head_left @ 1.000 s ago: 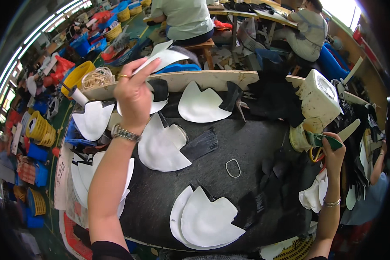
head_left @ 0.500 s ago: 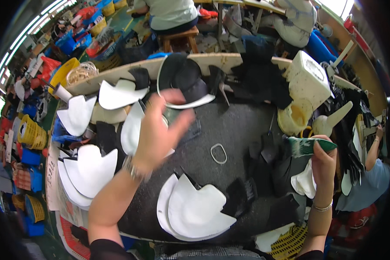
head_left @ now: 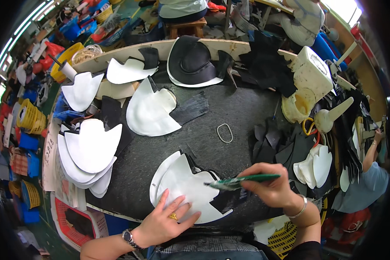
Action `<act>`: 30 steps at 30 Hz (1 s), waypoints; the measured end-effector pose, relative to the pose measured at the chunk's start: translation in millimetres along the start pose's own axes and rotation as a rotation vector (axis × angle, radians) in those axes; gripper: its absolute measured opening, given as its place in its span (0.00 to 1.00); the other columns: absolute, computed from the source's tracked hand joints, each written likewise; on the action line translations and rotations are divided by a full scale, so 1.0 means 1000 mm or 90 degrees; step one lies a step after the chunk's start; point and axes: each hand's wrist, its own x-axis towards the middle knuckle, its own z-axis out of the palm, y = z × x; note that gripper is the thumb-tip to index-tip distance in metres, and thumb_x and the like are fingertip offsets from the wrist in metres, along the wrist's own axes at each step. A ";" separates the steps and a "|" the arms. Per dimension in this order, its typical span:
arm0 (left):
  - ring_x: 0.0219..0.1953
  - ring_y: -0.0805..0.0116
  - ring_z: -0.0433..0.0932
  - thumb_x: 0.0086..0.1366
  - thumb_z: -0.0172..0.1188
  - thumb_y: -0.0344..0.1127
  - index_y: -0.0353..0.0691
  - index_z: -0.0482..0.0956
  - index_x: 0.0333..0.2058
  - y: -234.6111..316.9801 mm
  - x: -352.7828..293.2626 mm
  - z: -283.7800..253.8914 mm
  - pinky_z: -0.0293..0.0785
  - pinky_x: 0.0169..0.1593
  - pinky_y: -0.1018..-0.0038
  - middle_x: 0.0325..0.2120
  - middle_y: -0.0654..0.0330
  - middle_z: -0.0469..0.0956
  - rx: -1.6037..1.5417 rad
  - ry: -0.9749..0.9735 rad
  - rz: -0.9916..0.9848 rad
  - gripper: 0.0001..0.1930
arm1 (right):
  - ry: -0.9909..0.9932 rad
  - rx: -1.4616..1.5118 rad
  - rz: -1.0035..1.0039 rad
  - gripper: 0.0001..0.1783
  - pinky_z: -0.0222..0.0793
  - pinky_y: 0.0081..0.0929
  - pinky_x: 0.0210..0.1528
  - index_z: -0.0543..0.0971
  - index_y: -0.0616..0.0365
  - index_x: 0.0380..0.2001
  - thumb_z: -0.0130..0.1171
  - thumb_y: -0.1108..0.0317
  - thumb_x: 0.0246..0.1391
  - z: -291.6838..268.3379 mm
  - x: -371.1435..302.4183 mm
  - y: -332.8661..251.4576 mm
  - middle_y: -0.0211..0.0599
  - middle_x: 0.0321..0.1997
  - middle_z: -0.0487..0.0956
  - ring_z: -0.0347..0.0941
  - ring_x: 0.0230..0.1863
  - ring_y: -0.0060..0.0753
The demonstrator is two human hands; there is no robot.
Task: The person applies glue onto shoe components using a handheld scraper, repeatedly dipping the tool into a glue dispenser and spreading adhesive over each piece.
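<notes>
A stack of white curved, notched shoe-part-like pieces [head_left: 182,190] lies at the near middle of the dark work surface, with black material showing at its edge. Flat on the lower left of this stack rests my left hand [head_left: 162,223], fingers spread. My right hand [head_left: 268,190] grips a green-handled brush [head_left: 260,177] over the right side of the stack. The brush tip is at the top piece's right edge; whether it touches I cannot tell. Beyond lies another white piece [head_left: 147,108] beside a dark strip [head_left: 193,107].
More white pieces [head_left: 93,147] are stacked at the left. A black-and-white piece [head_left: 190,63] leans at the back board. On the right are a stained whitish pot [head_left: 295,106], scissors [head_left: 310,125] and black scraps [head_left: 268,143]. A pale ring [head_left: 224,133] lies mid-surface. Other people sit beyond.
My left hand came down from the far left onto the near stack. My right hand brought the brush leftward from the right side to the stack. The view shifted slightly.
</notes>
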 end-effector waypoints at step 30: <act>0.54 0.50 0.73 0.62 0.55 0.41 0.59 0.79 0.52 0.001 -0.003 0.007 0.64 0.58 0.31 0.43 0.54 0.75 -0.027 0.074 0.027 0.18 | -0.073 -0.298 -0.336 0.14 0.83 0.32 0.40 0.81 0.67 0.38 0.64 0.81 0.43 0.011 -0.022 -0.003 0.48 0.40 0.83 0.83 0.41 0.46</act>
